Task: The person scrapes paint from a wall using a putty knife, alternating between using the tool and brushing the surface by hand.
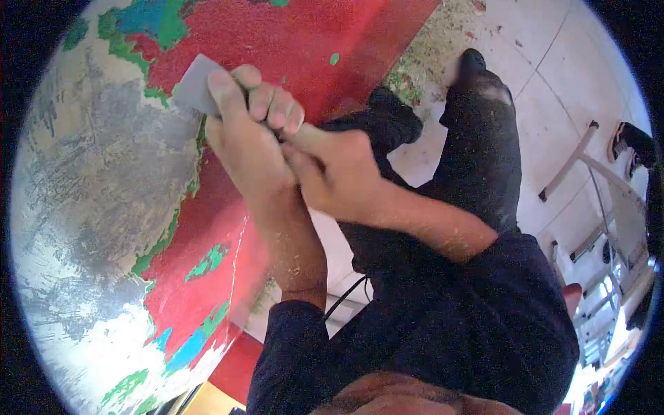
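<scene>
A grey metal scraper blade [196, 84] lies flat against a wall [311, 41] coated in red paint, at the edge where the paint gives way to bare plaster. My left hand [250, 131] is wrapped around the scraper just behind the blade. My right hand [337, 174] grips the handle end, pressed against the left hand. The handle itself is hidden by both hands. Green and blue paint layers [155, 28] show around the scraped patches.
Bare grey and white plaster [90, 187] covers the left part of the wall. Paint flakes [429, 55] litter the white tiled floor [553, 83] by my dark shoes [394, 114]. A metal frame [577, 162] stands at the right. A black cable [346, 290] hangs near my body.
</scene>
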A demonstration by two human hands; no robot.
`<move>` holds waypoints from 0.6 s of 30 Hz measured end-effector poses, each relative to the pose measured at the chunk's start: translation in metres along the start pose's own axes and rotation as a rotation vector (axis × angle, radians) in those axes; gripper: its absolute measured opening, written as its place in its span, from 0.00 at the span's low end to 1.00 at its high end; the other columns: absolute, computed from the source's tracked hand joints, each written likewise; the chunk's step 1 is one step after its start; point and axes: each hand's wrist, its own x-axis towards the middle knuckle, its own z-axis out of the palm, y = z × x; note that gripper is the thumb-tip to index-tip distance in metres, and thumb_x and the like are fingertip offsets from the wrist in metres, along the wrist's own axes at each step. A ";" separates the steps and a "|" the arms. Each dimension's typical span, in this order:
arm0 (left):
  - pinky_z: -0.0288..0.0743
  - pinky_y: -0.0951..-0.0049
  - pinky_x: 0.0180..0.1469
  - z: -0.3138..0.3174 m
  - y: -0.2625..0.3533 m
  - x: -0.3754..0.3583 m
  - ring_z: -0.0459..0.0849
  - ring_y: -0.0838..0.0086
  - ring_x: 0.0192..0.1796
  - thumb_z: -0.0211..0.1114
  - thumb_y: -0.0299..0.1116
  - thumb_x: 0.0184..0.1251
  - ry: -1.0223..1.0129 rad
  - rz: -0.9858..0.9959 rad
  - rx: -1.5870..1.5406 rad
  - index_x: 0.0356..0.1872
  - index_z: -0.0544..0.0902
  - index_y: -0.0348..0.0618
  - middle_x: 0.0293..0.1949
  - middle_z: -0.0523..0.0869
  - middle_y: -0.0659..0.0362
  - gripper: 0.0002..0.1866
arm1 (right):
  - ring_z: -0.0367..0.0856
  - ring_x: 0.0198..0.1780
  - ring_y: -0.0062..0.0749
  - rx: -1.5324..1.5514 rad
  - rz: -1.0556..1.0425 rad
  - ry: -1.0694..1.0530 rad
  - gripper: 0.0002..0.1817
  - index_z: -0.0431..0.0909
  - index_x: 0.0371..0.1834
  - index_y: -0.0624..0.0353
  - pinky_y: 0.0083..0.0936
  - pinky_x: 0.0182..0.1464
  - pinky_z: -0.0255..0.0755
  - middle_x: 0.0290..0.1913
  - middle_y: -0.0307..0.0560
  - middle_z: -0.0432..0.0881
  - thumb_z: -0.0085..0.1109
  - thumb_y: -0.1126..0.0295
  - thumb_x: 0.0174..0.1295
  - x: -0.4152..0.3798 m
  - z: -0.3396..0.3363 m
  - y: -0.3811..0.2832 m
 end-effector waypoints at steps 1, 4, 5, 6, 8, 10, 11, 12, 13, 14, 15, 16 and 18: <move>0.61 0.76 0.16 0.000 -0.002 -0.004 0.63 0.80 0.16 0.48 0.46 0.72 0.038 -0.024 -0.005 0.28 0.69 0.41 0.17 0.61 0.66 0.19 | 0.78 0.26 0.53 0.009 0.006 -0.018 0.06 0.77 0.37 0.61 0.33 0.25 0.71 0.22 0.61 0.73 0.55 0.75 0.56 -0.003 -0.003 -0.001; 0.60 0.77 0.17 0.003 0.001 -0.001 0.61 0.81 0.16 0.48 0.46 0.72 0.056 0.012 -0.003 0.28 0.69 0.41 0.17 0.60 0.67 0.19 | 0.78 0.25 0.54 0.030 -0.064 0.004 0.06 0.77 0.37 0.60 0.34 0.24 0.70 0.22 0.61 0.73 0.55 0.73 0.57 0.004 -0.006 -0.004; 0.59 0.77 0.17 0.007 0.005 0.006 0.61 0.81 0.15 0.48 0.46 0.72 0.029 0.053 0.009 0.28 0.69 0.41 0.17 0.60 0.67 0.18 | 0.78 0.25 0.54 0.031 -0.093 0.041 0.06 0.77 0.37 0.60 0.34 0.24 0.70 0.22 0.61 0.73 0.55 0.73 0.57 0.013 -0.004 -0.003; 0.59 0.77 0.17 0.007 0.011 0.005 0.60 0.81 0.15 0.49 0.46 0.71 0.011 0.077 0.037 0.28 0.69 0.41 0.17 0.60 0.67 0.18 | 0.78 0.25 0.53 0.043 -0.102 0.079 0.07 0.77 0.37 0.60 0.34 0.24 0.70 0.22 0.61 0.73 0.55 0.73 0.57 0.013 0.001 -0.005; 0.58 0.77 0.17 0.007 0.009 -0.001 0.61 0.80 0.17 0.49 0.46 0.71 0.022 0.047 0.032 0.28 0.69 0.42 0.17 0.59 0.67 0.18 | 0.78 0.25 0.53 0.022 -0.084 0.027 0.08 0.77 0.39 0.59 0.34 0.24 0.70 0.23 0.60 0.74 0.56 0.72 0.56 0.006 0.000 0.000; 0.57 0.77 0.18 -0.008 0.000 -0.009 0.61 0.80 0.17 0.49 0.46 0.71 0.017 -0.049 0.010 0.28 0.69 0.42 0.17 0.59 0.67 0.18 | 0.78 0.25 0.53 0.055 0.026 -0.008 0.08 0.77 0.39 0.59 0.33 0.24 0.71 0.23 0.60 0.74 0.56 0.72 0.56 -0.008 0.000 -0.005; 0.57 0.77 0.17 -0.004 -0.002 -0.007 0.61 0.80 0.16 0.48 0.46 0.71 0.079 -0.038 0.037 0.27 0.69 0.42 0.16 0.59 0.68 0.18 | 0.78 0.25 0.53 0.059 0.023 -0.010 0.08 0.77 0.38 0.59 0.34 0.24 0.70 0.22 0.60 0.75 0.55 0.72 0.56 -0.004 -0.001 -0.002; 0.58 0.77 0.17 0.004 0.002 -0.003 0.61 0.80 0.16 0.48 0.46 0.71 0.070 0.021 0.041 0.27 0.69 0.43 0.16 0.59 0.68 0.18 | 0.78 0.25 0.52 0.041 -0.030 -0.001 0.07 0.77 0.38 0.59 0.33 0.24 0.71 0.22 0.60 0.74 0.55 0.72 0.57 0.003 -0.004 -0.002; 0.58 0.77 0.17 0.012 0.011 0.001 0.60 0.80 0.15 0.48 0.46 0.71 0.070 0.062 0.065 0.27 0.69 0.43 0.16 0.59 0.68 0.18 | 0.79 0.24 0.52 0.037 -0.060 0.010 0.07 0.77 0.38 0.60 0.33 0.24 0.71 0.22 0.60 0.74 0.54 0.73 0.57 0.011 -0.005 -0.007; 0.58 0.77 0.16 0.015 0.016 0.001 0.60 0.80 0.15 0.48 0.46 0.71 0.073 0.102 0.088 0.27 0.69 0.43 0.16 0.59 0.68 0.18 | 0.79 0.24 0.51 0.033 -0.087 0.016 0.07 0.77 0.37 0.61 0.33 0.24 0.71 0.21 0.60 0.74 0.54 0.73 0.57 0.013 -0.004 -0.010; 0.58 0.77 0.17 0.008 0.010 -0.003 0.60 0.80 0.15 0.48 0.46 0.71 0.066 0.040 0.073 0.27 0.69 0.43 0.16 0.59 0.67 0.18 | 0.79 0.24 0.50 0.059 -0.098 0.044 0.06 0.77 0.37 0.61 0.33 0.24 0.71 0.21 0.60 0.74 0.53 0.73 0.58 0.009 0.000 -0.008; 0.58 0.77 0.17 -0.003 0.002 -0.009 0.61 0.80 0.15 0.48 0.46 0.71 0.054 -0.014 0.058 0.27 0.69 0.43 0.16 0.59 0.67 0.18 | 0.79 0.24 0.50 0.068 -0.045 0.004 0.06 0.77 0.37 0.61 0.33 0.24 0.71 0.21 0.59 0.74 0.53 0.73 0.58 0.001 0.000 -0.006; 0.58 0.77 0.17 -0.001 0.002 -0.003 0.61 0.80 0.15 0.48 0.46 0.71 0.019 -0.029 0.040 0.26 0.69 0.44 0.16 0.59 0.67 0.18 | 0.79 0.24 0.50 0.079 0.032 -0.057 0.07 0.77 0.38 0.60 0.33 0.24 0.71 0.21 0.59 0.73 0.54 0.73 0.57 -0.004 -0.007 -0.004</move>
